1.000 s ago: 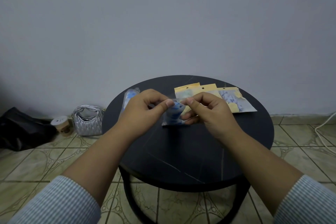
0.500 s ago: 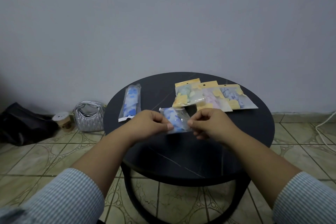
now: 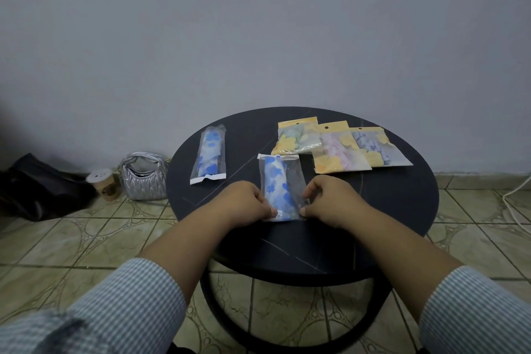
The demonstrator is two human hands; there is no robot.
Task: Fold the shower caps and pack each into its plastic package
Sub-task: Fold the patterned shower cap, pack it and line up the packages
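Observation:
A clear plastic package (image 3: 280,185) with a folded blue-and-white flowered shower cap inside lies on the round black table (image 3: 402,210). My left hand (image 3: 247,202) pinches its near left corner and my right hand (image 3: 330,200) pinches its near right corner. A second clear package (image 3: 209,154) with a blue flowered cap lies at the table's back left. Three yellow-topped packages lie in a row at the back right: a greenish one (image 3: 297,136), a pink one (image 3: 339,149) and a bluish one (image 3: 379,146).
On the tiled floor to the left stand a silver quilted handbag (image 3: 143,177), a paper cup with a lid (image 3: 103,184) and a black bag (image 3: 37,187). A white cable (image 3: 517,198) runs along the floor at the right. A plain wall stands behind the table.
Both hands have lowered the package from in front of me down to the table top, still pinching it at its near end. The view has tilted down.

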